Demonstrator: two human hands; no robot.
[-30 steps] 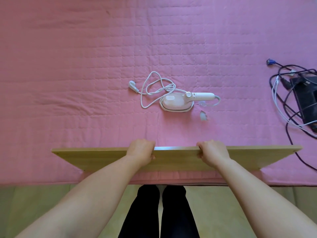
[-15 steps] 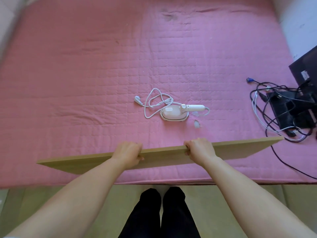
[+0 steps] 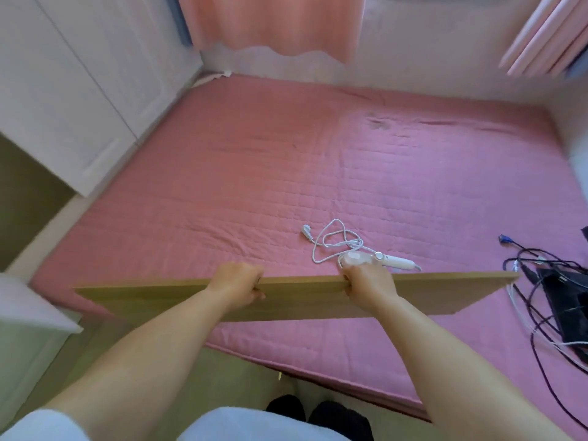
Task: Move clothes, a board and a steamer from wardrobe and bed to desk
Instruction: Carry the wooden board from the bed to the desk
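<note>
The board [image 3: 302, 297] is up off the bed [image 3: 286, 173], held level across our front above the bed's near edge; we see its long top edge running from a left corner over the floor [image 3: 38, 198] to a right corner that ends just short of a tangle of dark cables [image 3: 541, 281]. Our left hand [image 3: 237, 283] curls over the top edge a little left of the middle, fingers wrapped round the board; our right hand [image 3: 369, 283] grips the same edge right of the middle, fingers curled over the far side; the two hands are well apart, with a bare stretch of board between them.

The steamer [image 3: 375, 261] lies on the pink quilted cover just beyond our right hand, partly hidden by it, its handle pointing right; its white cord [image 3: 331, 241] loops loosely to the left and ends in a plug [image 3: 307, 231] lying flat on the cover.

Beyond the steamer the bed runs wide and flat up to the far wall and the pink curtains [image 3: 270, 23]; on the left a white wardrobe [image 3: 79, 90] stands close against the bed's side, leaving a narrow strip of floor beside it; a pale piece of furniture [image 3: 28, 313] juts in at the lower left, near the board's left corner. On the right the cables and a black flat device [image 3: 563, 300] lie on the bed's edge, near the board's right corner; we cannot tell whether board and cables touch. Below the board, floor shows between the bed's edge and our feet [image 3: 318, 415].
</note>
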